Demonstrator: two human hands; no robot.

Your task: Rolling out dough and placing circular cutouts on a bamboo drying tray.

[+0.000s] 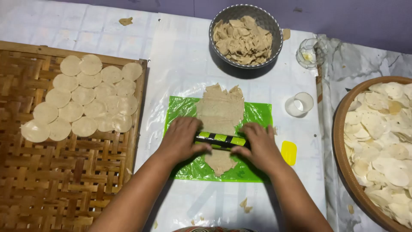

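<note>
Our left hand [180,139] and right hand [256,144] press flat on the striped roller [221,139], covering its ends; the dough [219,112] lies thin and ragged-edged.

White-covered floor [180,56], bamboo tray [64,189], green sheet [257,114], metal bowl [216,25]

Thin beige dough sheet [219,112] matt, floury; green plastic sheet [257,114] glossy, crinkled; square woven bamboo tray [56,184] rough; round grey metal bowl [221,17] dull.
</note>
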